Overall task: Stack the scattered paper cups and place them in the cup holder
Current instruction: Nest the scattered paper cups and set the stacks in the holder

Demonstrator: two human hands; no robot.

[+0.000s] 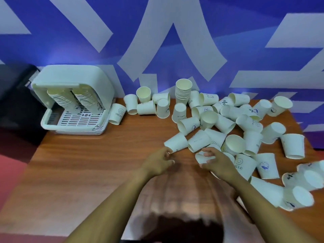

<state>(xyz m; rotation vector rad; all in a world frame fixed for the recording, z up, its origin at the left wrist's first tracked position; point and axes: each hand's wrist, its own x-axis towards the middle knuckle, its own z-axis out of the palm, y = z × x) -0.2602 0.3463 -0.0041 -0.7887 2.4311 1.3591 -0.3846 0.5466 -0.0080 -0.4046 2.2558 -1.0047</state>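
We see a wooden table [91, 155] set against a blue and white patterned wall [157, 32]. At about ten o'clock on the table stands the white cup holder [98, 79], already carrying two slanting columns of nested cups [70, 100] under its hood.

From twelve round to four o'clock the scattered paper cups [226, 123] lie in a loose heap, most on their sides, some mouth up, some mouth down. One upright stack [183, 92] of nested cups stands at the back near twelve o'clock, against the wall.

Our left hand [157, 163] sits near the centre of the table, its fingers loosely curled and apart, just beside a cup lying on its side [176, 142]; we cannot say that it grips anything. Our right hand [219, 163], at about three o'clock from the left, has its fingers curled around a small cup [201, 157] at the near edge of the heap.

We judge these cups to be very light and thin-walled, so they will crush or go oval under a hard squeeze and will skid on the smooth wood if nudged. The stiffest part looks to be the rolled rim and the base, so we would take each cup lightly around the wall near the rim, then slide it straight into the next to nest it.
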